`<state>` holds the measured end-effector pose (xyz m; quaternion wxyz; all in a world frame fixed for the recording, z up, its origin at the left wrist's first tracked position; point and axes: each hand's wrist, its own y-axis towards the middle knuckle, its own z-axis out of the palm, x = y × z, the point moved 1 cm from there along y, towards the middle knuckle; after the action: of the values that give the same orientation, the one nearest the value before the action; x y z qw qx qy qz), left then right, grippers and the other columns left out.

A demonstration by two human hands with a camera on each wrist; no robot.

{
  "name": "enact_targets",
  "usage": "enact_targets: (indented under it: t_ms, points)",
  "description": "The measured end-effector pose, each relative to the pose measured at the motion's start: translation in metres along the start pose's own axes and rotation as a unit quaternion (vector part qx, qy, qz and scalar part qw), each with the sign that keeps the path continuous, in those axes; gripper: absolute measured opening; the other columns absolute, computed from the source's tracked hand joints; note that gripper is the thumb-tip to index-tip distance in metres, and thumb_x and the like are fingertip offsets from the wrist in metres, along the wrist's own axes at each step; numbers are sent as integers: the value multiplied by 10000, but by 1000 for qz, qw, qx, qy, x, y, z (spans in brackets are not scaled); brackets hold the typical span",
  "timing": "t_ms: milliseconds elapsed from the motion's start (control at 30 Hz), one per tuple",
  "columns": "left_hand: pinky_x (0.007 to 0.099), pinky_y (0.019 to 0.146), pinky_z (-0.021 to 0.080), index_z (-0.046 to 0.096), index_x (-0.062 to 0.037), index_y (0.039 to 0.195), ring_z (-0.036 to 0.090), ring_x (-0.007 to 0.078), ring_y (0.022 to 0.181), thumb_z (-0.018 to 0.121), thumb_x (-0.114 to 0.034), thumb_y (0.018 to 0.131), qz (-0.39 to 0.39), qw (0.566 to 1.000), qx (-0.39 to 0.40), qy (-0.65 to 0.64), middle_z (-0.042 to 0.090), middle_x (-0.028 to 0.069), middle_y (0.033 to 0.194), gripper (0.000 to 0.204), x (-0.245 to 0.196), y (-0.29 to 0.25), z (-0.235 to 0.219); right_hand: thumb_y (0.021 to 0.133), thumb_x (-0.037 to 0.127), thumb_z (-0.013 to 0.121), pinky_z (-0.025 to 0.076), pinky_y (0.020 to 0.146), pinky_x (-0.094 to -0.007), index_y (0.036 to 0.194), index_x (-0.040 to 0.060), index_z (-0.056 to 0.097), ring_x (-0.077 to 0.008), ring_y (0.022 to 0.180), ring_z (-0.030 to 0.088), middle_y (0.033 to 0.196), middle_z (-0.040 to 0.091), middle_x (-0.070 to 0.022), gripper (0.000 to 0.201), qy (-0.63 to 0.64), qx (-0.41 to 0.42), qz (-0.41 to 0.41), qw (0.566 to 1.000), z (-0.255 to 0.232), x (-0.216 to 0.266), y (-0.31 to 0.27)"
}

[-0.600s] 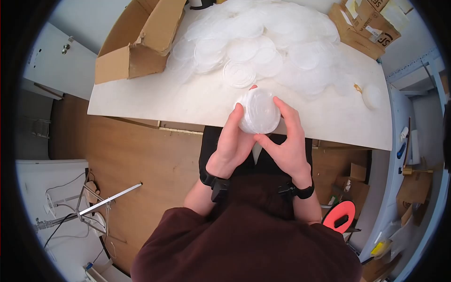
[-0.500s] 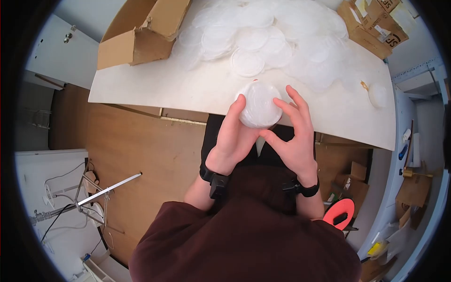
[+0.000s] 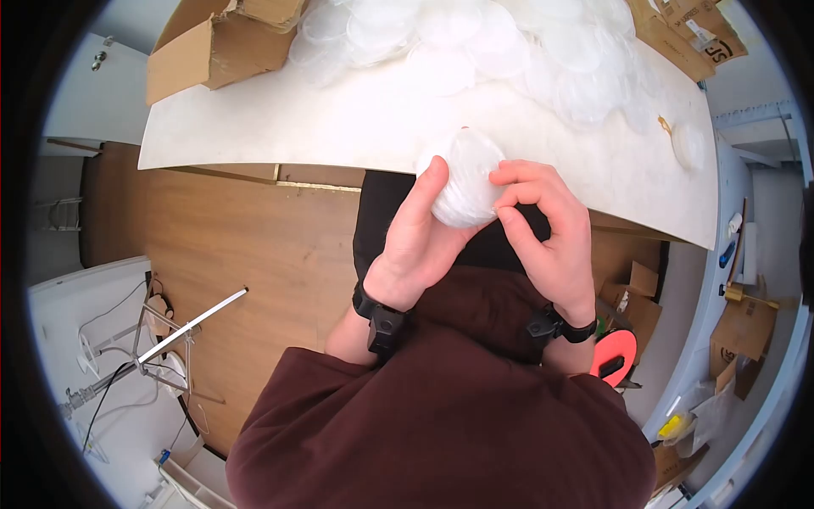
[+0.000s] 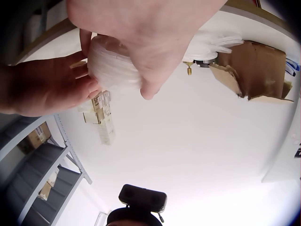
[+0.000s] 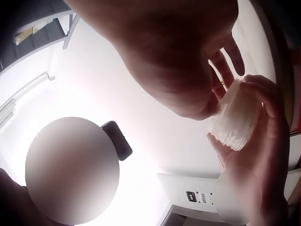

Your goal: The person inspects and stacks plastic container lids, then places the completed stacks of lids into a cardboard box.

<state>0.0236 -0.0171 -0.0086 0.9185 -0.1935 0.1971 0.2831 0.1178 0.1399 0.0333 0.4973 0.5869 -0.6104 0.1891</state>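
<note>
A stack of clear, round plastic lids is held over the table's front edge. My left hand grips it from the left, the thumb along its near side and most of the other fingers hidden beneath or behind. At the stack's right rim my right hand pinches with bent thumb and fingers. From below, the left wrist view shows the layered edge of the lids between both hands. The right wrist view has the ribbed stack side against the right thumb.
Many loose clear lids spread over the back of the white table. An open cardboard box stands at the back left, another carton at the back right. One round clear item lies near the right edge.
The stack has tilted so its layered side shows more. My right fingers, spread a moment ago, have bent in to its right rim. The head view has shifted, with the table higher in it.
</note>
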Motion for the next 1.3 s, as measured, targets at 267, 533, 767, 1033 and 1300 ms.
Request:
enact_targets:
  t_ms: [267,533,767,1033,1300]
  points:
    - [570,1247,476,474,-140,1704,553,346,1543,557,-688,1117,-35,999,-1,-26,576,131,1671,807,-4,2,4,1105,25,658,538,1101,-382,1177,12,686,-205,1240,684,1351,756,-147,78,217,-100,79,968,-17,-8,-3]
    - [554,1217,515,484,-157,1699,571,369,1530,621,-633,1097,-39,998,4,-55,597,145,1640,780,-1,9,3,1083,54,703,585,985,-409,1190,-1,719,-309,1091,746,1193,793,-159,122,-230,-263,-172,921,-90,-43,125]
    - [551,1247,479,465,-162,1720,541,376,1558,578,-619,1128,-40,998,7,-51,583,142,1657,756,-4,12,2,1088,126,705,589,936,-481,1230,18,749,-388,1106,742,1161,799,-177,183,-305,-223,-95,921,-110,-100,197]
    - [544,1249,478,440,-162,1734,542,368,1550,616,-619,1128,-45,995,17,-83,577,138,1654,779,2,16,10,1058,179,761,544,1179,-472,1321,35,754,-403,1423,656,1520,718,-195,300,-275,-141,-64,949,-102,-78,153]
    - [526,1299,406,263,-164,1814,477,289,1589,591,-592,1167,48,994,0,94,481,100,1724,842,9,1,26,899,50,874,615,1056,-466,1080,62,770,-349,1352,701,1328,783,-98,209,-63,81,-71,992,-37,2,19]
